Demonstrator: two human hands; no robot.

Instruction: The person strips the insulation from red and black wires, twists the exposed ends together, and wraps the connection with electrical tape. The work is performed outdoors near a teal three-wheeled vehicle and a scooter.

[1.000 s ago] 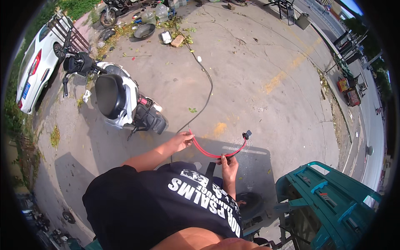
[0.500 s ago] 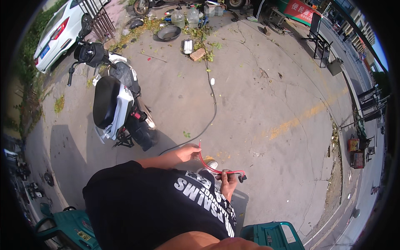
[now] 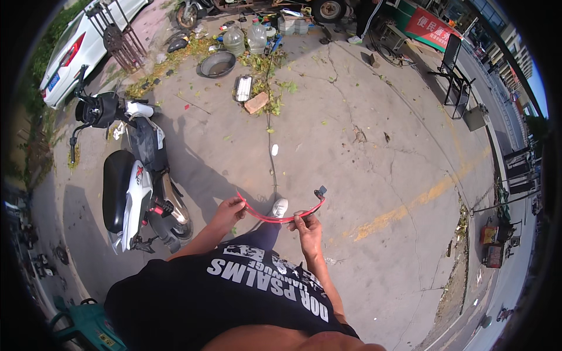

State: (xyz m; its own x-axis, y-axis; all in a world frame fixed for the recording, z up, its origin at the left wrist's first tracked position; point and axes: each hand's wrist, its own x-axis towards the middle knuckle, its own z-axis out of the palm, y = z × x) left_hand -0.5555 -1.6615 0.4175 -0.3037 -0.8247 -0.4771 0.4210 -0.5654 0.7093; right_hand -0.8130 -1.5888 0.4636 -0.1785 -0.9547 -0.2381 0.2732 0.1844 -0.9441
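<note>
Left hand [image 3: 229, 213] pinches red cable [image 3: 263, 218] near left end; right hand [image 3: 308, 228] grips it, hiding part; right-end connector [image 3: 321, 192] unclear.

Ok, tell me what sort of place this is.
Probably an outdoor roadside yard or parking area: a white scooter stands on cracked concrete paving marked with a faded yellow line, and a white car is parked nearby.

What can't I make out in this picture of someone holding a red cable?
All in the head view:
Dark end piece of the red cable: details too small.
The person's second shoe: out of sight, probably behind the black shirt.
Teal bodywork: cut off by the lower edge.
Bystander: cut off by the top edge.
</note>
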